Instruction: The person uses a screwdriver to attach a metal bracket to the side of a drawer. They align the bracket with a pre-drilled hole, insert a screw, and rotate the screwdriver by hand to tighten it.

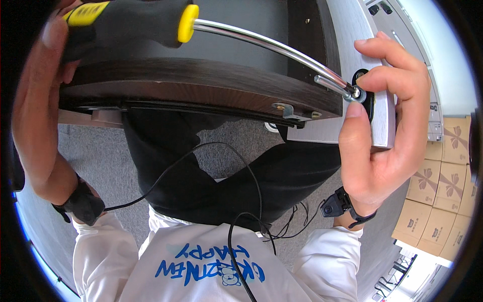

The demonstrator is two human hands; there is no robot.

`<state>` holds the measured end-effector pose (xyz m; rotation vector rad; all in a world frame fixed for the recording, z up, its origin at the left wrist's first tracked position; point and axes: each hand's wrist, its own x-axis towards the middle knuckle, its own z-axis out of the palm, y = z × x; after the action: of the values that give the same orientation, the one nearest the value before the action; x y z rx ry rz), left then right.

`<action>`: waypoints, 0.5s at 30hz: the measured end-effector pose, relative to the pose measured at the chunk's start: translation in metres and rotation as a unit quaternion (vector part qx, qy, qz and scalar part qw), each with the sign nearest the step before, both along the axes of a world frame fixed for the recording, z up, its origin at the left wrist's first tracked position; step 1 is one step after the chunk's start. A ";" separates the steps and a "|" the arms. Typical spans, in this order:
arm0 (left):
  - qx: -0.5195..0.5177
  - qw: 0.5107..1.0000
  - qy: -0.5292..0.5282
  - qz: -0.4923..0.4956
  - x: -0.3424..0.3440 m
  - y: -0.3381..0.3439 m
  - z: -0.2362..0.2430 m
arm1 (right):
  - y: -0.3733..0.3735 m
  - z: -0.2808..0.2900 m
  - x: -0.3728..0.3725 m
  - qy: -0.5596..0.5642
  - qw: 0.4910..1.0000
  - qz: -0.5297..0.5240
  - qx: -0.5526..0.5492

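Gripped in the left hand point(48, 55) at eleven o'clock: black-and-yellow screwdriver handle point(126, 22), fingers wrapped tight round it. Chrome shaft point(266, 45) running out toward three o'clock, tip seated on a small silver fastener point(357, 93) inside a round black fitting point(366, 95) on the pale grey panel point(352, 30). Pinched around that tip by the right hand point(385, 126), thumb below and forefinger above, remaining fingers loosely curled. Judged mid-drive: fastener engaged yet visibly proud, so not fully home. Just below the shaft, dark wood-grain board point(201, 88) with a metal bracket point(284, 108) at its edge. Farther out, grey carpet at six o'clock, stacked cardboard boxes point(443, 181) at four o'clock.
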<state>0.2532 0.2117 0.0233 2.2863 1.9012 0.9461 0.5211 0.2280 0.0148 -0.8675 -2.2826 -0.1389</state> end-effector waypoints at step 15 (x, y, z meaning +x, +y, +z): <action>-0.032 0.997 -0.020 0.063 -0.093 -0.012 -0.022 | -0.003 0.001 0.000 0.001 1.000 -0.003 -0.001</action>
<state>0.1606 0.1994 0.0010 2.1186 2.0485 0.9215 0.5215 0.2255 0.0156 -0.8762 -2.2779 -0.1374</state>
